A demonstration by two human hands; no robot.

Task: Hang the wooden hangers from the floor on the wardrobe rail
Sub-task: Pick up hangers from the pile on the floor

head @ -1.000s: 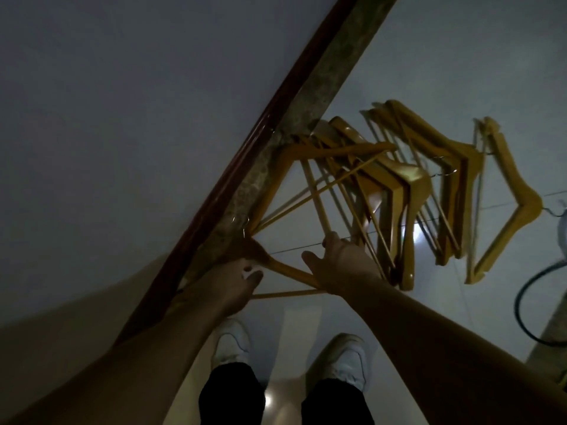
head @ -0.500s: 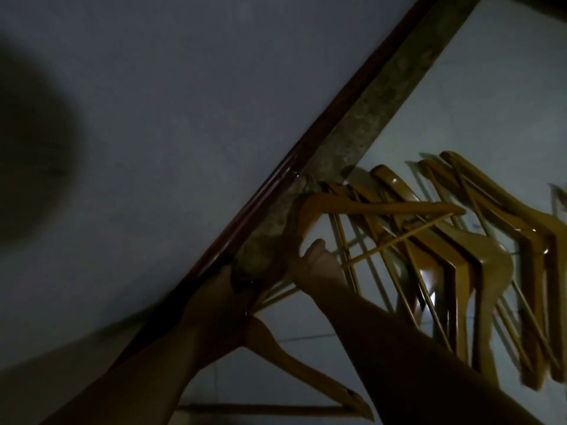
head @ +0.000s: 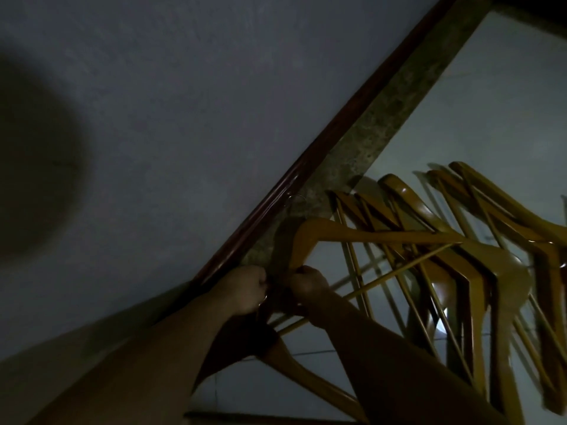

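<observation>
Beside the dark red trim (head: 273, 197) at the floor's left edge, the left hand (head: 245, 289) is curled round one wooden hanger (head: 306, 375) — the right hand (head: 306, 283), just beside it, grips a second hanger (head: 368, 236) — with the hanger pile (head: 503, 259) lying on the floor (head: 475, 118) further right.

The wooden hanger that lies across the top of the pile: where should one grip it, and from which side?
Probably at the thick middle bend of the top hanger, from the wall side, where the right hand grips it. Its arm and thin bar lie over the pile, where a grip could snag.
</observation>
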